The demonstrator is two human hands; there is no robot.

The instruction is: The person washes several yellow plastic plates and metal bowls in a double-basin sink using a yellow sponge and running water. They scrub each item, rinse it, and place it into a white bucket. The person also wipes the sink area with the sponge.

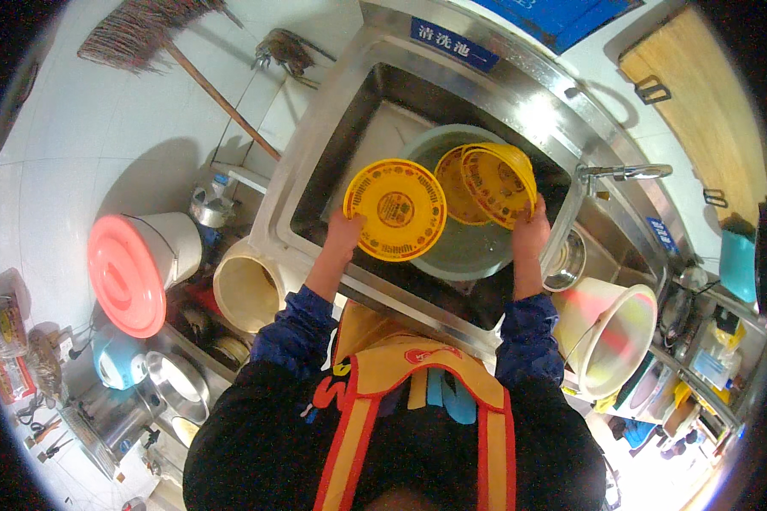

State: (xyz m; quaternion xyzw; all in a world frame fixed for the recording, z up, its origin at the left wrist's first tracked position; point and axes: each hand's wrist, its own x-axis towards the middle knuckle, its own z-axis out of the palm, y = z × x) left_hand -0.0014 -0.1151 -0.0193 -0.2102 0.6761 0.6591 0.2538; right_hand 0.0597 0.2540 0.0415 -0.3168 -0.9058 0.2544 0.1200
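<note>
My left hand (345,231) grips the edge of a round yellow plate (395,209) with a printed border and centre. That plate is held over the left side of a grey-green basin (470,260) of water. On the right, my right hand (532,228) holds the rim of tilted yellow plates (500,182), which look stacked. Another yellow plate (450,191) lies in the basin, partly hidden behind them. The basin stands inside a stainless steel sink (374,131).
A faucet (633,171) is at the sink's right. A white bucket (613,342) stands right of me; a pink-lidded bucket (128,274) and a cream bucket (246,287) stand left. A mop (220,99) leans beyond the sink's left edge. Wooden boards (697,96) rest against the wall.
</note>
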